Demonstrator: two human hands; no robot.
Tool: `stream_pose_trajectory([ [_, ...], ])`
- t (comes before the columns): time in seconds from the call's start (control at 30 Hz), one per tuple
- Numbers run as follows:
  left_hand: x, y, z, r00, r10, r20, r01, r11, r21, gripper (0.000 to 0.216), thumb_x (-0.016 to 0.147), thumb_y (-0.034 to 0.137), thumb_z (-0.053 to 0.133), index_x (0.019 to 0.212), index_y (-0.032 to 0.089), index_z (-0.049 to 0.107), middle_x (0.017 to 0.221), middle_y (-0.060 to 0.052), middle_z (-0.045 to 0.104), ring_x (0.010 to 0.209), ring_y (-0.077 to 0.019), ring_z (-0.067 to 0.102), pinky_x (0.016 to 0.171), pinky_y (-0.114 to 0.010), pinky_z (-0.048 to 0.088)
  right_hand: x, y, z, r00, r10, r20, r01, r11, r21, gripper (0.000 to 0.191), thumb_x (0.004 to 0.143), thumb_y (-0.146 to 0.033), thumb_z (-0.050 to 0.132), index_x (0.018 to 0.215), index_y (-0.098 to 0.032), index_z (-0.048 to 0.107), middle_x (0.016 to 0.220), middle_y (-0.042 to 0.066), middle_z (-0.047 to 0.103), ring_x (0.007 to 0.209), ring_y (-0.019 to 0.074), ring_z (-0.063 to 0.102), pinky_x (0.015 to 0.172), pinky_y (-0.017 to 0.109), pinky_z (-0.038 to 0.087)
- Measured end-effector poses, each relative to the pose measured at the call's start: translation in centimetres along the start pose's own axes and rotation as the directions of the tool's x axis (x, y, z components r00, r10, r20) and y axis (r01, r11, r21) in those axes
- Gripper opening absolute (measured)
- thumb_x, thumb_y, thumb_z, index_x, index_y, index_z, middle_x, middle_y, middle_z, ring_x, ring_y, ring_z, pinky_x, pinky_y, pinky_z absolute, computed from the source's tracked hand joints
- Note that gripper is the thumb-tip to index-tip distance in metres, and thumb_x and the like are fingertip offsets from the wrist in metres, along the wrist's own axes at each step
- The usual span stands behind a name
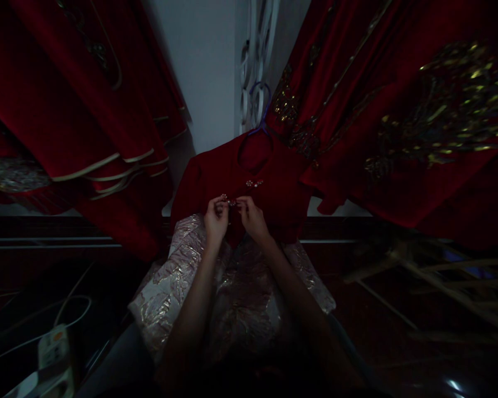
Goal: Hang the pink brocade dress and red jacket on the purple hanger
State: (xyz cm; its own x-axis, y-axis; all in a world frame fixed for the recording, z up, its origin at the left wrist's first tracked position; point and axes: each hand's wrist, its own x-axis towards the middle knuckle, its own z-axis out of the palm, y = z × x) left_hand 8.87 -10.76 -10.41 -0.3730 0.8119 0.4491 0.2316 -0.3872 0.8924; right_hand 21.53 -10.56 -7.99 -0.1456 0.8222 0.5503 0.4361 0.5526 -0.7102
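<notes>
A red dress [216, 166] with a round neckline hangs from a purple hanger [260, 128] in front of me. Its skirt [178, 260] is pale, shiny and patterned. One jewelled ornament [254, 183] lies on the chest below the neckline. Lower down, a second small jewelled ornament [231, 203] sits between my hands. My left hand [216, 217] pinches its left side with curled fingers. From the other side, the fingertips of my right hand [252, 217] close on its right end. The dim light hides how it is fastened to the cloth.
Red garments with pale trim [103, 160] hang at left, and red garments with gold sequins [444, 110] at right. White scrollwork [255, 61] stands behind the hanger. A power strip [55, 354] with cords is at lower left, a wooden frame [435, 282] at right.
</notes>
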Motion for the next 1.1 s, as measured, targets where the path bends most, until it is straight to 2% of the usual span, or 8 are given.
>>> stream_pose_trajectory([
  [0.1, -3.6, -2.3, 1.5, 0.963, 0.022, -0.268, 0.016, 0.990, 0.141, 0.022, 0.087, 0.027, 0.048, 0.108, 0.019, 0.050, 0.105, -0.009, 0.057, 0.090, -0.0153, 0.060, 0.081, -0.029, 0.050, -3.0, 2.4, 0.2, 0.981, 0.094, -0.171, -0.097, 0.995, -0.009, 0.024, 0.093, -0.019, 0.033, 0.106, -0.020, 0.052, 0.103, 0.008, 0.063, 0.093, 0.0168, 0.063, 0.085, 0.032, 0.051],
  [0.2, -6.9, -5.5, 2.4, 0.998, 0.061, 0.023, -0.065, 0.965, 0.255, 0.016, 0.083, 0.021, 0.051, 0.099, 0.021, 0.052, 0.101, -0.009, 0.055, 0.096, -0.0201, 0.058, 0.086, -0.034, 0.048, -6.7, 5.1, 0.9, 0.930, 0.153, -0.334, -0.201, 0.973, -0.112, 0.023, 0.089, -0.017, 0.035, 0.099, -0.019, 0.055, 0.098, 0.010, 0.062, 0.094, 0.0191, 0.060, 0.088, 0.036, 0.049],
  [0.3, -8.3, -7.7, 2.7, 0.995, 0.018, 0.093, -0.043, 0.961, 0.275, 0.022, 0.079, 0.017, 0.053, 0.101, 0.022, 0.051, 0.103, -0.009, 0.054, 0.100, -0.0222, 0.057, 0.088, -0.036, 0.048, -9.0, 7.1, 1.6, 0.925, 0.161, -0.344, -0.220, 0.965, -0.141, 0.023, 0.089, -0.018, 0.036, 0.102, -0.017, 0.056, 0.101, 0.012, 0.062, 0.095, 0.0198, 0.059, 0.088, 0.037, 0.049],
  [0.43, -8.2, -8.5, 2.8, 0.999, 0.000, 0.032, -0.007, 0.971, 0.239, 0.033, 0.080, 0.020, 0.054, 0.113, 0.020, 0.046, 0.109, -0.010, 0.054, 0.084, -0.0171, 0.058, 0.081, -0.033, 0.050, -9.4, 7.8, 2.0, 0.929, 0.185, -0.321, -0.229, 0.968, -0.105, 0.026, 0.091, -0.026, 0.041, 0.112, -0.017, 0.054, 0.105, 0.011, 0.062, 0.095, 0.0190, 0.059, 0.083, 0.033, 0.049],
  [0.6, -7.7, -8.2, 2.8, 1.000, -0.027, -0.009, 0.028, 0.994, 0.109, 0.044, 0.079, 0.025, 0.060, 0.120, 0.018, 0.043, 0.109, -0.008, 0.057, 0.066, -0.0089, 0.056, 0.068, -0.026, 0.050, -9.2, 7.4, 2.2, 0.931, 0.178, -0.320, -0.224, 0.968, -0.115, 0.020, 0.089, -0.034, 0.051, 0.097, -0.017, 0.056, 0.094, 0.008, 0.061, 0.087, 0.0187, 0.057, 0.082, 0.033, 0.047],
  [0.77, -6.5, -7.7, 2.6, 0.996, -0.085, 0.005, 0.085, 0.995, -0.054, 0.038, 0.077, 0.032, 0.065, 0.109, 0.020, 0.049, 0.101, -0.004, 0.060, 0.066, -0.0071, 0.058, 0.054, -0.017, 0.044, -9.5, 7.6, 2.8, 0.940, 0.203, -0.274, -0.221, 0.975, -0.035, 0.023, 0.090, -0.039, 0.050, 0.097, -0.018, 0.055, 0.094, 0.008, 0.061, 0.084, 0.0172, 0.059, 0.076, 0.030, 0.049],
  [0.97, -5.4, -7.5, 2.1, 0.996, -0.086, -0.013, 0.085, 0.994, -0.068, 0.020, 0.078, 0.032, 0.063, 0.091, 0.018, 0.058, 0.085, -0.001, 0.062, 0.065, -0.0073, 0.057, 0.057, -0.017, 0.046, -9.4, 7.4, 3.6, 0.961, 0.191, -0.198, -0.188, 0.982, 0.033, 0.023, 0.091, -0.039, 0.050, 0.099, -0.018, 0.055, 0.095, 0.008, 0.063, 0.085, 0.0166, 0.061, 0.078, 0.030, 0.051],
  [1.1, -4.7, -7.3, 1.5, 0.983, -0.184, 0.019, 0.185, 0.976, -0.115, 0.024, 0.076, 0.034, 0.063, 0.092, 0.016, 0.064, 0.079, -0.002, 0.066, 0.062, -0.0101, 0.059, 0.056, -0.021, 0.049, -7.9, 7.1, 4.7, 0.971, 0.167, -0.174, -0.163, 0.986, 0.039, 0.022, 0.091, -0.038, 0.049, 0.099, -0.018, 0.056, 0.097, 0.009, 0.064, 0.086, 0.0170, 0.062, 0.081, 0.032, 0.051],
])
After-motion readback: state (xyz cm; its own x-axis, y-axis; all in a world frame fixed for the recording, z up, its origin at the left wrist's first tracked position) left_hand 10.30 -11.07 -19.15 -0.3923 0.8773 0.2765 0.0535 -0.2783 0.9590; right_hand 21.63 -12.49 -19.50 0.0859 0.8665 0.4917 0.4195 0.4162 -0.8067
